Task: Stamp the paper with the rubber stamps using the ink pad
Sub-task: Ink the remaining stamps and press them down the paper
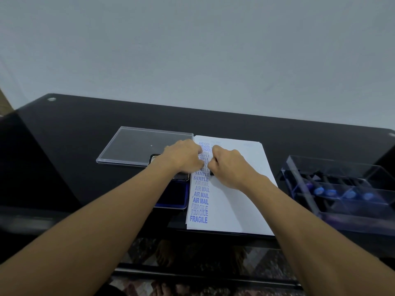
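Now right hand (229, 167) grips rubber stamp (211, 173) on paper (235, 210); left hand (181, 155) presses flat beside. Ink pad (171, 199) lies lower-left of stamp.

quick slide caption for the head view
Right hand holds a rubber stamp on the paper beside blue imprints; left hand rests at its edge.

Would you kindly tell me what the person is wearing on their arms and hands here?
Nothing that shows. The left arm and right arm are bare as far as the frame's edge, with no sleeves. The left hand and right hand have no gloves, and no watch, bracelet or ring is visible, though parts of both hands are hidden.
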A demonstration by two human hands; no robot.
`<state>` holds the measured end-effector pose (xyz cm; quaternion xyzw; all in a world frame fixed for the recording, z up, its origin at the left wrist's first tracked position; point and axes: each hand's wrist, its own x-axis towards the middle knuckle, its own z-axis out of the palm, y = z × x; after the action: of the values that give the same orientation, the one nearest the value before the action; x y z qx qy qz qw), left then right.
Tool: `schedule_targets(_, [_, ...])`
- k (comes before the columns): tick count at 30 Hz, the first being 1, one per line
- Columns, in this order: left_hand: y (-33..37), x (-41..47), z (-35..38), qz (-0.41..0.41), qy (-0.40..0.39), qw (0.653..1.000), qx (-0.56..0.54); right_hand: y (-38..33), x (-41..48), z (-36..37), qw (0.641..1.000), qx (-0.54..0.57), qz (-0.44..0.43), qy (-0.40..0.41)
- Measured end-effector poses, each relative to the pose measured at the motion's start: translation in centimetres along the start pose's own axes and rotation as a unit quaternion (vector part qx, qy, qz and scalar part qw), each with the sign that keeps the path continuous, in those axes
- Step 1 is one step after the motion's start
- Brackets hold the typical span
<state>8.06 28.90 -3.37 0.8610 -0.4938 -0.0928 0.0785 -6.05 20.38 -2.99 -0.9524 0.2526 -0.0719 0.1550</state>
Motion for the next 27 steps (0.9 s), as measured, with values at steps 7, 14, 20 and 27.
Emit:
schedule_targets(7, [0.0, -0.2, 0.0, 0.004, 0.001, 1.000, -0.001, 0.1, 1.1, -0.1, 1.000, 0.001, 0.013, -0.008])
schedule_targets(14, [0.1, -0.4, 0.1, 0.004, 0.006, 1.000, -0.008, -0.1, 0.5, 0.0, 1.000, 0.013, 0.016, 0.000])
schedule_targets(20, [0.2, -0.6, 0.0, 0.002, 0.004, 1.000, -0.008, -0.1, -0.1, 0.3, 1.000, 0.013, 0.008, 0.010])
schedule_targets(27, [0.1, -0.4, 0.1, 0.003, 0.003, 1.000, -0.001, -0.3, 0.4, 0.0, 1.000, 0.015, 0.015, 0.005])
